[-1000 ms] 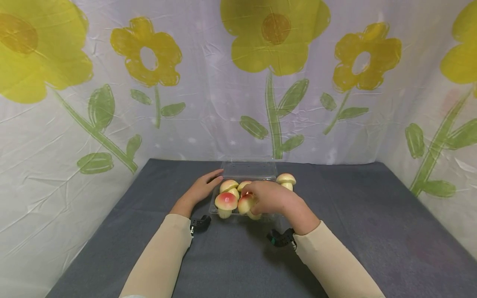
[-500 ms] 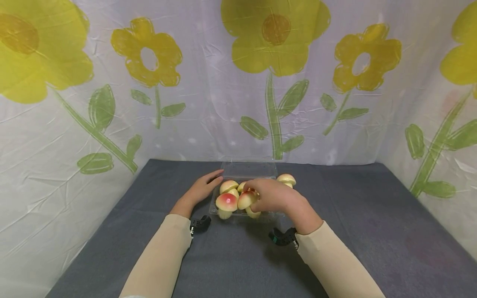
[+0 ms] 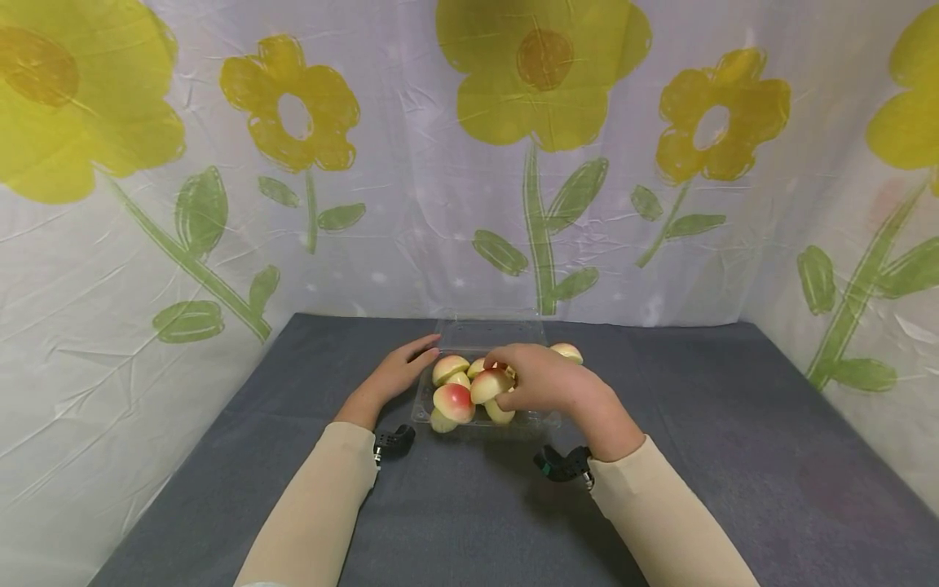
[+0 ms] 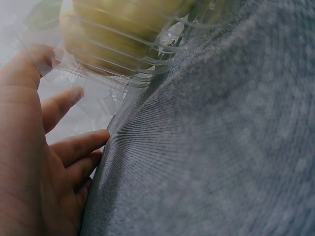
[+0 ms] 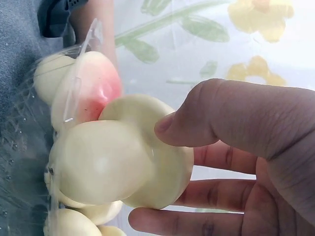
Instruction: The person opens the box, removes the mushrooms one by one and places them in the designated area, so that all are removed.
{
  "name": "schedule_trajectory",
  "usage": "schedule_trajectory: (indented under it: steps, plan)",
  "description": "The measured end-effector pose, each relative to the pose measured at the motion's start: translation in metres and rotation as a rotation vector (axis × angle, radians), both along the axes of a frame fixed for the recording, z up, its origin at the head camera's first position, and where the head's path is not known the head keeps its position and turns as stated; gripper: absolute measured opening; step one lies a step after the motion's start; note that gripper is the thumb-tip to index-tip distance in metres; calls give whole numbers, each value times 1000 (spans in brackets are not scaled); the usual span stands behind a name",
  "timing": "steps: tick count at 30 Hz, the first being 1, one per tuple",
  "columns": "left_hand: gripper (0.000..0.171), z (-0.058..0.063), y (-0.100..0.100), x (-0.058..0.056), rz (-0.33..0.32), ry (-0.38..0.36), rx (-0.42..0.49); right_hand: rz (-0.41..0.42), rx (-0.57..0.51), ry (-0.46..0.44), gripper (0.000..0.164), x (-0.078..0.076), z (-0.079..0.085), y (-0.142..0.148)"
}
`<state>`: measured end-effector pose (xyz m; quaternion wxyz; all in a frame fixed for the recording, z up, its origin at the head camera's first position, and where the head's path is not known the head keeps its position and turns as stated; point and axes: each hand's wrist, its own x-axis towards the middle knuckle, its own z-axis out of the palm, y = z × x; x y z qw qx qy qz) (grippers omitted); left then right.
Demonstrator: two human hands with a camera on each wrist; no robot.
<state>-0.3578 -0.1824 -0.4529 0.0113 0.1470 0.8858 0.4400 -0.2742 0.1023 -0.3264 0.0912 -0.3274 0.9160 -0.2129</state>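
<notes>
My right hand [image 3: 550, 379] pinches a toy mushroom [image 3: 490, 386] with a cream-and-red cap, over the front of a clear plastic clamshell box [image 3: 531, 421]. In the right wrist view the thumb presses on the underside of the cap, beside the pale stem [image 5: 101, 162]. Against the held one leans a red-topped mushroom [image 3: 455, 403], tilted at the box's front left. Another mushroom [image 3: 449, 369] lies behind it. My left hand [image 3: 396, 371] stays at the box's left side, fingers extended, its thumb touching the ribbed wall [image 4: 123, 81].
The box's transparent lid [image 3: 491, 333] stands raised at the back. One mushroom [image 3: 567, 352] shows behind my right hand, partly hidden. A dark grey cloth [image 3: 455, 505] covers the table, and a flowered curtain [image 3: 396, 204] hangs behind it.
My right hand has shifted slightly right and up, with the mushroom in it. The front-left mushroom has tipped, its cap moving right. My left hand has stayed put.
</notes>
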Motion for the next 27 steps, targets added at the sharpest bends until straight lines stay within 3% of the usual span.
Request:
schedule_trajectory:
  steps: [12,18,27]
  plan:
    - [58,1,0,1,9,4,-15,-35,-23,52,43,1,9,11]
    - [60,1,1,0,10,-5,-11,-9,-74,26,41,-3,9,16]
    - [62,-2,0,-1,6,-4,-8,-50,-119,-16,37,-10,10,30]
